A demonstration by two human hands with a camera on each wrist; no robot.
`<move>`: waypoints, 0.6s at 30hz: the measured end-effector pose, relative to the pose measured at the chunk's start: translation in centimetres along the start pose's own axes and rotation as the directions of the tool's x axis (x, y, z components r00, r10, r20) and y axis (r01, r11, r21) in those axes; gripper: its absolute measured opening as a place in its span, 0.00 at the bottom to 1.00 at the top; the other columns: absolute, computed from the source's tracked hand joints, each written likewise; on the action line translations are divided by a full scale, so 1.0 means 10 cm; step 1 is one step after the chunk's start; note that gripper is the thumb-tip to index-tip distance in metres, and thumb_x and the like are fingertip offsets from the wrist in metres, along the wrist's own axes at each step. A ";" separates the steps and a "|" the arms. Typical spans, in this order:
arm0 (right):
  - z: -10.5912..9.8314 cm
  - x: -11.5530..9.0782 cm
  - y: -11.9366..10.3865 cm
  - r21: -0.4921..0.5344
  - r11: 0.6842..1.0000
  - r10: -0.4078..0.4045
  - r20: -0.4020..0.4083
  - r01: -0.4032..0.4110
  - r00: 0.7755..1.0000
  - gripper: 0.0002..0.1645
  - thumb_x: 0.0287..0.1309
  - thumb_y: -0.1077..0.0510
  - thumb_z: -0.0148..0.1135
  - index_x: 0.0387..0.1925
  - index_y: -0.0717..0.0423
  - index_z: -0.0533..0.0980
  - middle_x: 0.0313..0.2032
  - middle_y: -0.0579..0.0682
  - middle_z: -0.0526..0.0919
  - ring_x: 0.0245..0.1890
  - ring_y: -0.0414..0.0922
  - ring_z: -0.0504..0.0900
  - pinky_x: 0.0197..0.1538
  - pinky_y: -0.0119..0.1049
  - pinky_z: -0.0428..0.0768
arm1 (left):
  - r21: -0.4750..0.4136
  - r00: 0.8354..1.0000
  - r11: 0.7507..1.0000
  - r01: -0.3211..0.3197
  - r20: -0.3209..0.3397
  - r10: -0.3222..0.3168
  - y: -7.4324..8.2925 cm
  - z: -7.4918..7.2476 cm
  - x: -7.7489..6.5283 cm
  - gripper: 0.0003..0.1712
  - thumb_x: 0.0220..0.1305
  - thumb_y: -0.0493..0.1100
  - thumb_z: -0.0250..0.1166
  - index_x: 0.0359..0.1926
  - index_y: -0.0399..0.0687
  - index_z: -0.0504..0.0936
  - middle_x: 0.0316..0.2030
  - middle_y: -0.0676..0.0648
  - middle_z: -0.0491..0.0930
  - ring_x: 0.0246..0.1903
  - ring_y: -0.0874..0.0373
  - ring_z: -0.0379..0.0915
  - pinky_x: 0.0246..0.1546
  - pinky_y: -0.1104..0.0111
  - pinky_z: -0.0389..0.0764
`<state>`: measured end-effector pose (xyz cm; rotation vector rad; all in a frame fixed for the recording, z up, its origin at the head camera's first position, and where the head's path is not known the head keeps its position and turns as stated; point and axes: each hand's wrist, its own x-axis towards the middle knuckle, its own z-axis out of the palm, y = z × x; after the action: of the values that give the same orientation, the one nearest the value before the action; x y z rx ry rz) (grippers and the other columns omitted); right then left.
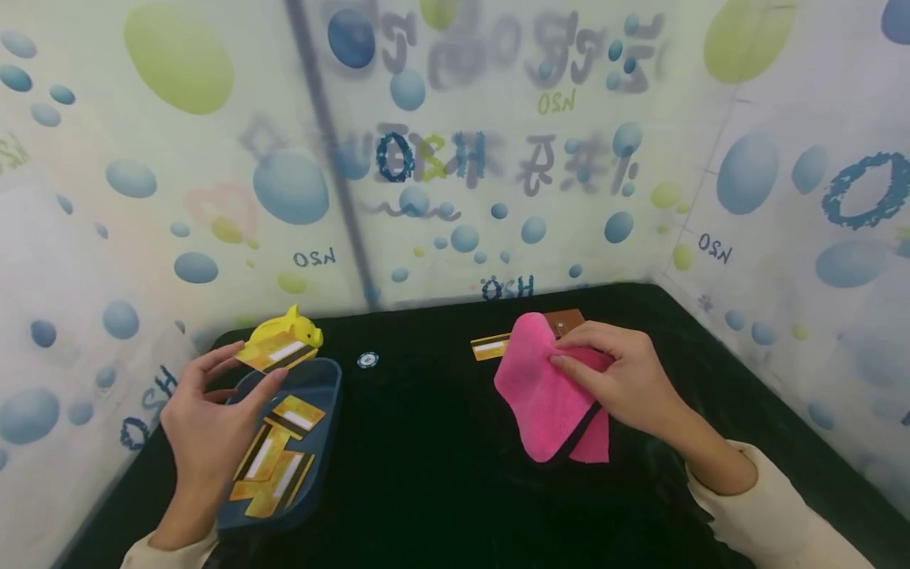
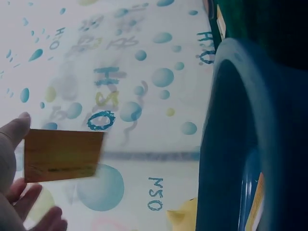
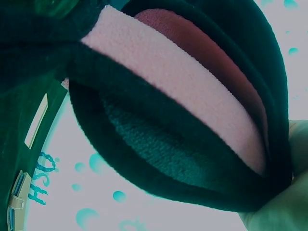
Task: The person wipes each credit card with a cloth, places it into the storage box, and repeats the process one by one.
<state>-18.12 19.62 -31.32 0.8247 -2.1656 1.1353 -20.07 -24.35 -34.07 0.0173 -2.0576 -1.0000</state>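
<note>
My left hand [image 1: 213,419] holds a gold bank card [image 1: 273,353] between thumb and fingers, above the far-left end of a blue tray [image 1: 331,419]. In the left wrist view, the card's plain golden-brown face [image 2: 62,155] shows, with the thumb at its upper corner. Inside the tray lie several more gold cards [image 1: 295,416], overlapping each other. With thumb and forefinger, my right hand [image 1: 629,378] pinches a pink cloth [image 1: 533,387] that hangs in folds over the table. The right wrist view shows the cloth [image 3: 183,91] close up, with dark bands along its folds.
Behind the tray sits a yellow piggy bank [image 1: 284,325]. A poker chip [image 1: 367,360] lies right of the tray on the dark green tabletop [image 1: 419,450]. Beyond the cloth are another gold card [image 1: 487,348] and a brown wallet [image 1: 570,318]. White patterned curtains [image 1: 455,253] surround the table.
</note>
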 end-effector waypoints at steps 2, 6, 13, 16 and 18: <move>0.00 0.00 0.00 0.002 1.000 0.002 0.002 -0.002 1.000 0.18 0.50 0.71 0.72 0.43 0.53 0.84 0.36 0.46 0.86 0.30 0.39 0.82 0.31 0.31 0.84 | 0.042 0.999 0.999 0.024 0.027 -0.025 -0.02 -0.01 -0.01 0.38 0.46 0.45 0.82 0.59 0.43 0.78 0.55 0.46 0.81 0.52 0.63 0.74 0.40 0.83 0.66; -0.01 -0.01 0.01 -0.004 1.000 0.002 0.002 -0.002 1.000 0.18 0.50 0.71 0.73 0.42 0.53 0.84 0.36 0.46 0.86 0.30 0.39 0.82 0.31 0.31 0.84 | 0.074 0.996 0.997 0.030 0.077 -0.035 -0.02 -0.03 -0.03 0.41 0.46 0.47 0.82 0.61 0.41 0.77 0.59 0.44 0.78 0.56 0.47 0.71 0.43 0.77 0.65; -0.02 -0.02 0.03 -0.016 1.000 -0.013 -0.005 0.013 1.000 0.19 0.49 0.71 0.73 0.42 0.53 0.84 0.35 0.46 0.86 0.30 0.39 0.82 0.31 0.30 0.83 | 0.008 0.989 0.999 -0.040 0.141 0.039 0.21 0.05 -0.13 0.40 0.43 0.43 0.83 0.59 0.40 0.78 0.61 0.46 0.76 0.58 0.49 0.70 0.45 0.67 0.68; -0.02 -0.02 0.04 -0.013 1.000 -0.012 -0.005 0.012 1.000 0.19 0.49 0.72 0.73 0.42 0.53 0.84 0.35 0.46 0.86 0.30 0.39 0.82 0.31 0.30 0.84 | -0.029 0.979 0.997 -0.066 0.193 0.070 0.32 0.14 -0.18 0.40 0.44 0.43 0.83 0.59 0.41 0.78 0.61 0.46 0.76 0.59 0.49 0.69 0.47 0.62 0.71; -0.03 -0.02 0.04 -0.010 1.000 -0.006 -0.004 0.006 1.000 0.19 0.49 0.71 0.73 0.43 0.53 0.84 0.35 0.46 0.86 0.30 0.39 0.82 0.31 0.31 0.84 | -0.059 0.970 0.995 -0.079 0.224 0.090 0.38 0.21 -0.21 0.40 0.44 0.44 0.83 0.59 0.42 0.78 0.62 0.46 0.76 0.60 0.49 0.68 0.47 0.58 0.72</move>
<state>-18.20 20.05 -31.51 0.8227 -2.1628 1.1213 -18.90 -19.68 -33.72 -0.2182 -2.2178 -1.0390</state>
